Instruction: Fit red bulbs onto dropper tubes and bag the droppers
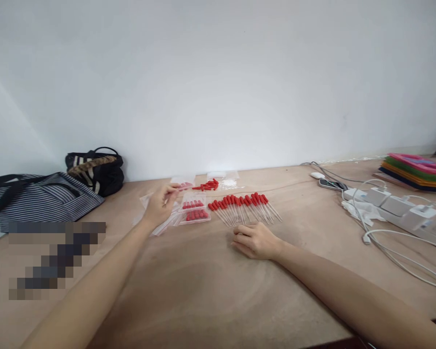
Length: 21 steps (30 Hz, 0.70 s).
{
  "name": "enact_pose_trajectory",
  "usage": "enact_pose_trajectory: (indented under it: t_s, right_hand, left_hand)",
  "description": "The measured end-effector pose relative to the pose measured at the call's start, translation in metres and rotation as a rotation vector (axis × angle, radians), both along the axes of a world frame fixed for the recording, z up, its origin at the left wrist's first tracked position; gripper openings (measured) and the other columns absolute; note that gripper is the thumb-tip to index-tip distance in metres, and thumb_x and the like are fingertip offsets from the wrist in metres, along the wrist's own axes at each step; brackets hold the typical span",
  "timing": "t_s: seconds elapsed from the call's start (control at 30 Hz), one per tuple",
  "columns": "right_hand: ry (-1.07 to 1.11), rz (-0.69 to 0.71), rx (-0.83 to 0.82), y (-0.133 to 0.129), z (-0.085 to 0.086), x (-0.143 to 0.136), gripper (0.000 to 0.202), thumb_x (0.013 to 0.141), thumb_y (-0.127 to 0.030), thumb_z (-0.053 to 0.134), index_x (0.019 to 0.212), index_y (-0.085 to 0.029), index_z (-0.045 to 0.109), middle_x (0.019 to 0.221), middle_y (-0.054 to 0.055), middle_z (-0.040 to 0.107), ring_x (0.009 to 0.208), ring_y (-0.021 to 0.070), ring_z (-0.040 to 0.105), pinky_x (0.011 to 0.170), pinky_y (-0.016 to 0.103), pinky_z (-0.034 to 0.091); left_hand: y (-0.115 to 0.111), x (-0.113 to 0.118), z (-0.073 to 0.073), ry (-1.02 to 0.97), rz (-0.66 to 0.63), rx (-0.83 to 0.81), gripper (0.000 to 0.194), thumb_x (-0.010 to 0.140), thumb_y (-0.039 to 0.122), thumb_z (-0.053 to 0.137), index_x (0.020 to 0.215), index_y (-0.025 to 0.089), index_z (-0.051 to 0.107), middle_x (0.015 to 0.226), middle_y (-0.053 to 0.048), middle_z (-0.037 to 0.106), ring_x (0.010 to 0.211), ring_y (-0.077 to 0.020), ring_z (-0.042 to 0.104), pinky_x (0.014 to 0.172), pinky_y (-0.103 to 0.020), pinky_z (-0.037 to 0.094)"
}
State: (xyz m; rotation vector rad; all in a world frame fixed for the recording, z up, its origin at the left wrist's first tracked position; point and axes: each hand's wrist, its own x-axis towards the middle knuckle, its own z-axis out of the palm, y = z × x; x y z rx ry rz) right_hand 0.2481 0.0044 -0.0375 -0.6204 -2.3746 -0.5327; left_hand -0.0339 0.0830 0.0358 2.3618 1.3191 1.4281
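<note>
Fingers pinched together, my left hand [161, 204] is at the near left edge of a clear bag with red pieces [184, 185]; what its fingertips grip is too small to make out. Below that bag lie two more small bags of red caps [193, 204], beside flat clear bags [166, 224]. My right hand [252, 240] rests on the table with its fingers curled, just in front of a row of clear droppers with red tops [243, 206]; anything under the fingers is hidden. Loose red caps [210, 184] form a small pile behind the droppers.
A striped bag [47, 198] and a black bag [107, 174] stand at the left. On the right are white chargers on a power strip [399, 206], cables [385, 247], a dark device [332, 184] and stacked coloured sheets [417, 172]. A wall rises behind the table.
</note>
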Motion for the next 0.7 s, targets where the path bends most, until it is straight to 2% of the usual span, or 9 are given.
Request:
enact_pose_trajectory:
  t_s: [0.03, 0.17, 0.23, 0.3, 0.4, 0.47, 0.53, 0.6, 0.7]
  right_hand:
    - [-0.001, -0.003, -0.003, 0.000, 0.000, 0.000, 0.023, 0.085, -0.026, 0.042, 0.070, -0.016, 0.056, 0.076, 0.002, 0.057, 0.053, 0.0070, 0.046, 0.047, 0.022, 0.028]
    - [-0.001, -0.006, -0.013, 0.000, 0.001, 0.001, 0.023, 0.085, -0.026, 0.041, 0.071, -0.016, 0.056, 0.077, 0.002, 0.058, 0.053, 0.0074, 0.046, 0.046, 0.022, 0.028]
    - [-0.007, -0.006, -0.020, 0.000, 0.001, 0.001, 0.023, 0.085, -0.025, 0.041, 0.071, -0.016, 0.057, 0.078, 0.002, 0.058, 0.054, 0.0073, 0.046, 0.046, 0.022, 0.028]
    - [-0.017, -0.008, -0.028, 0.000, 0.001, 0.002, 0.023, 0.085, -0.025, 0.041, 0.071, -0.016, 0.057, 0.079, 0.002, 0.058, 0.053, 0.0070, 0.046, 0.046, 0.022, 0.028]
    - [-0.029, -0.018, -0.045, 0.000, 0.000, 0.002, 0.024, 0.085, -0.027, 0.040, 0.071, -0.016, 0.057, 0.078, 0.002, 0.058, 0.053, 0.0068, 0.046, 0.047, 0.022, 0.028]
    - [-0.034, -0.025, -0.057, 0.000, 0.000, 0.002, 0.025, 0.086, -0.027, 0.040, 0.071, -0.016, 0.057, 0.079, 0.002, 0.058, 0.053, 0.0067, 0.046, 0.047, 0.022, 0.028]
    - [-0.035, -0.030, -0.062, -0.001, 0.000, 0.002, 0.026, 0.086, -0.028, 0.039, 0.071, -0.016, 0.057, 0.080, 0.002, 0.058, 0.053, 0.0065, 0.046, 0.047, 0.022, 0.028]
    - [-0.037, -0.029, -0.064, -0.001, 0.000, 0.002, 0.025, 0.085, -0.028, 0.040, 0.071, -0.016, 0.057, 0.080, 0.002, 0.058, 0.053, 0.0063, 0.046, 0.047, 0.022, 0.027]
    - [-0.040, -0.027, -0.063, -0.002, 0.001, 0.001, 0.025, 0.085, -0.028, 0.041, 0.070, -0.016, 0.057, 0.080, 0.002, 0.058, 0.052, 0.0063, 0.046, 0.046, 0.022, 0.027]
  left_hand:
    - [0.008, 0.000, -0.006, 0.121, -0.052, -0.054, 0.019, 0.081, 0.035, 0.040, 0.077, 0.018, 0.046, 0.101, -0.010, 0.059, 0.099, -0.0206, 0.054, 0.086, -0.037, 0.043]
    - [0.030, 0.000, -0.030, 0.250, -0.114, -0.152, 0.020, 0.079, 0.033, 0.039, 0.070, 0.018, 0.048, 0.091, -0.008, 0.063, 0.089, -0.0189, 0.059, 0.079, -0.032, 0.046]
    - [0.036, 0.000, -0.037, 0.296, -0.118, -0.182, 0.022, 0.080, 0.032, 0.036, 0.071, 0.017, 0.050, 0.092, -0.008, 0.063, 0.089, -0.0182, 0.059, 0.080, -0.031, 0.046]
    - [0.039, -0.001, -0.038, 0.342, -0.113, -0.204, 0.023, 0.081, 0.032, 0.035, 0.076, 0.017, 0.052, 0.098, -0.008, 0.063, 0.093, -0.0182, 0.058, 0.083, -0.031, 0.044]
    - [0.040, -0.009, -0.033, 0.423, -0.090, -0.230, 0.029, 0.076, 0.037, 0.043, 0.095, 0.017, 0.054, 0.110, -0.007, 0.058, 0.104, -0.0202, 0.052, 0.091, -0.032, 0.038]
    - [0.038, -0.019, -0.028, 0.456, -0.036, -0.239, 0.043, 0.072, 0.041, 0.048, 0.107, 0.017, 0.051, 0.120, -0.009, 0.053, 0.112, -0.0234, 0.046, 0.096, -0.035, 0.032]
    - [0.034, -0.034, -0.027, 0.485, 0.075, -0.274, 0.053, 0.071, 0.046, 0.048, 0.113, 0.013, 0.048, 0.124, -0.013, 0.049, 0.115, -0.0277, 0.042, 0.098, -0.039, 0.029]
    - [0.031, -0.050, -0.029, 0.570, 0.243, -0.384, 0.061, 0.068, 0.049, 0.049, 0.116, 0.012, 0.047, 0.125, -0.014, 0.049, 0.116, -0.0303, 0.042, 0.096, -0.039, 0.030]
    - [0.027, -0.067, -0.035, 0.625, 0.336, -0.472, 0.060, 0.069, 0.050, 0.046, 0.111, 0.008, 0.053, 0.119, -0.019, 0.054, 0.109, -0.0330, 0.049, 0.090, -0.039, 0.036]
